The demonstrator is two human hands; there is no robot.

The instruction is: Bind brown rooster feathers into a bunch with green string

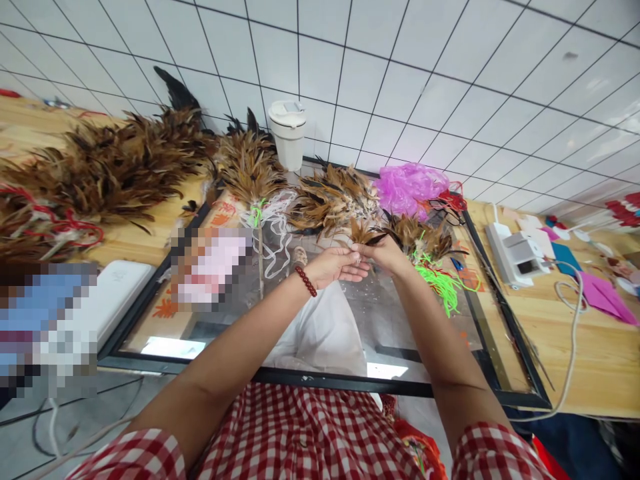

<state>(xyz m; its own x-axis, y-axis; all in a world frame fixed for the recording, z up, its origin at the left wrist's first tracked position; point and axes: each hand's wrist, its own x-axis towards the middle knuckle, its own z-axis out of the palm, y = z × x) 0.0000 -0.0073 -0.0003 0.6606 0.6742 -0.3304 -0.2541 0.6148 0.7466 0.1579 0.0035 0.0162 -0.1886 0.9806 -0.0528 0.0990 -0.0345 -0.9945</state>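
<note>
My left hand, with a beaded bracelet at the wrist, meets my right hand over the glass-topped board. Brown feathers stick up from between their fingertips. Both hands pinch at the quill ends, which the fingers partly hide. Just beyond lies a loose pile of brown feathers. Right of my right hand is a smaller feather bunch beside bright green strings. To the left stands a feather bundle on a stick, tied with green string, with white string beside it.
A white lidded cup stands against the tiled wall. Crumpled purple plastic lies at the back of the black-framed glass. A large feather heap covers the left. A white charger and its cable lie right.
</note>
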